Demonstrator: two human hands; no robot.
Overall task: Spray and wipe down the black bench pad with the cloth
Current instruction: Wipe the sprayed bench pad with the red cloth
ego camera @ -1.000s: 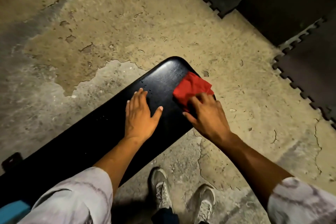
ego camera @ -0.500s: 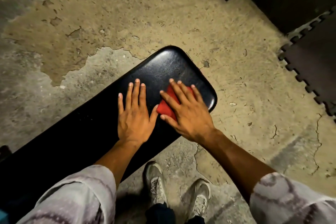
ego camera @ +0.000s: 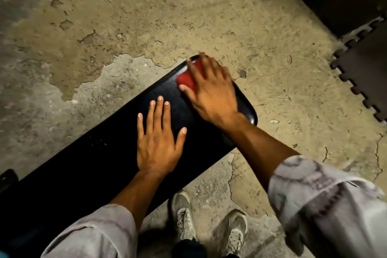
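The black bench pad [ego camera: 100,159] runs diagonally from the lower left to a rounded end at centre right. My right hand [ego camera: 211,92] presses flat on a red cloth [ego camera: 187,78] at the far corner of that end; most of the cloth is hidden under the palm and fingers, and the hand is motion-blurred. Flat on the pad just behind it lies my left hand [ego camera: 158,142], fingers spread and holding nothing. No spray bottle is visible.
Cracked, peeling concrete floor [ego camera: 146,16] surrounds the bench. Dark interlocking rubber mats [ego camera: 364,65] lie at the upper right. My two shoes [ego camera: 184,216] stand on the floor just in front of the pad's near edge.
My right hand has slid the red cloth from the near side of the pad's end toward its far corner. My left hand has stayed flat on the pad.
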